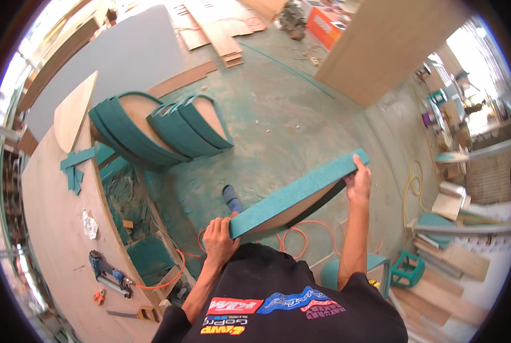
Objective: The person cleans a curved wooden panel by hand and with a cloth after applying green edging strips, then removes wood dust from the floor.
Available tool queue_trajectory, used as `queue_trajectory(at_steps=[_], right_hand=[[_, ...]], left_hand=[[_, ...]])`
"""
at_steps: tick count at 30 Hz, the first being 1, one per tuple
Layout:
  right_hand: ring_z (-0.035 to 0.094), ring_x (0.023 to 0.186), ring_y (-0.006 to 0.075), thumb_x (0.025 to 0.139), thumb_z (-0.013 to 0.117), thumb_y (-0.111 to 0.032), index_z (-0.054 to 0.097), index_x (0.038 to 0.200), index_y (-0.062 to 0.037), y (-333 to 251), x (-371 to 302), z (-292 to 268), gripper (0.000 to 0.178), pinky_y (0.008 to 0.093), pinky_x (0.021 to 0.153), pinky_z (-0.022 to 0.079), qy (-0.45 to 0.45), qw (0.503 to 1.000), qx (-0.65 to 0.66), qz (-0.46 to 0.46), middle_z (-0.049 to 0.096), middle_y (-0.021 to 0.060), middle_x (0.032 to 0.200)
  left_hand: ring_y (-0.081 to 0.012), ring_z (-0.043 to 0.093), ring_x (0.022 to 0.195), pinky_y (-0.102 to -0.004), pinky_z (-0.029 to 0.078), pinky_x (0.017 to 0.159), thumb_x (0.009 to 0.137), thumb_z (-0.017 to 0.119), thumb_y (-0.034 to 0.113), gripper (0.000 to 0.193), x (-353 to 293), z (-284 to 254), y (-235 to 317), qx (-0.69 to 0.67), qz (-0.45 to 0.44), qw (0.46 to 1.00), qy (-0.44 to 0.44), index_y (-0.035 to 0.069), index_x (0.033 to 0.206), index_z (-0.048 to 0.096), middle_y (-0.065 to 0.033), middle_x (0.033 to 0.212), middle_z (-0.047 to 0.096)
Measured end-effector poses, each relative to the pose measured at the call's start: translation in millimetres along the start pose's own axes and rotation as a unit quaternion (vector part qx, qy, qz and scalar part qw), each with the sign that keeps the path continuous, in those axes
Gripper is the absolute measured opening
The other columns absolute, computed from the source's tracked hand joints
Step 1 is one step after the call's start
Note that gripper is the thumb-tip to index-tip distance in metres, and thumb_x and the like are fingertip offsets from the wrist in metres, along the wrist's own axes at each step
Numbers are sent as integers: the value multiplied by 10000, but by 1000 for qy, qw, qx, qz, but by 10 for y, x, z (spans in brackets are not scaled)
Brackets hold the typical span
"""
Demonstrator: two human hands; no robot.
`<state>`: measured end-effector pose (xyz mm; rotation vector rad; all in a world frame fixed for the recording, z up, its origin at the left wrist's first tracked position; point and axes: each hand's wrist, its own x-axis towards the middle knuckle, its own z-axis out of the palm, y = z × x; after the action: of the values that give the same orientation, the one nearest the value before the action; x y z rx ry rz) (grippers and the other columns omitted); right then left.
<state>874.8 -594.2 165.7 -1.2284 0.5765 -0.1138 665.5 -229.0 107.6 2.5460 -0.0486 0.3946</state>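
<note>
I hold a curved wooden panel with a teal edge band (301,190) in front of my body, its straight teal edge facing up and its right end tilted away. My left hand (221,239) is closed on the near left end. My right hand (359,182) grips the far right end, thumb on top. Several similar teal-edged curved panels (212,128) stand grouped on the floor ahead to the left. On the wooden workbench (55,211) at my left lie an air nail gun (108,274), a handsaw (144,313), small orange-handled pliers (99,296) and several teal strips (75,167).
An orange air hose (301,240) loops over the dusty floor (267,154) around me. A large wooden board (390,48) stands at the far right. Near my right are a green stool (407,268) and stacked planks (452,263). A yellow hose (414,186) curls beyond them.
</note>
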Motion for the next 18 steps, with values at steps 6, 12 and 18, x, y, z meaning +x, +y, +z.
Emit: queue_trajectory(at_steps=[6,12,18], right_hand=[[605,996,216,916,686,-222,579,1271,-110,174,107,1333,387,384,823,496,-48,998,-10,31,619,38,1112],[549,905,145,844,635,-61,621,1166,-78,943,759,1960,323,300,863,415,-142,987,-78,20,613,13,1033],[574,971,129,832,605,23,600,1046,-64,651,1806,2763,232,287,896,430,-262,957,-83,-90,635,21,1035]], left_hand=[[-352,640,1060,-454,510,883,819,721,569,728,445,542,-1082,-71,-139,961,-229,28,1281,565,-165,1157,658],[-374,652,1099,-477,508,923,912,635,525,580,480,468,-1940,-48,-418,869,-262,34,1220,635,-202,1150,698],[-382,684,997,-466,520,878,909,628,465,466,-204,574,-2427,-32,-609,783,-121,17,1011,712,-205,1005,726]])
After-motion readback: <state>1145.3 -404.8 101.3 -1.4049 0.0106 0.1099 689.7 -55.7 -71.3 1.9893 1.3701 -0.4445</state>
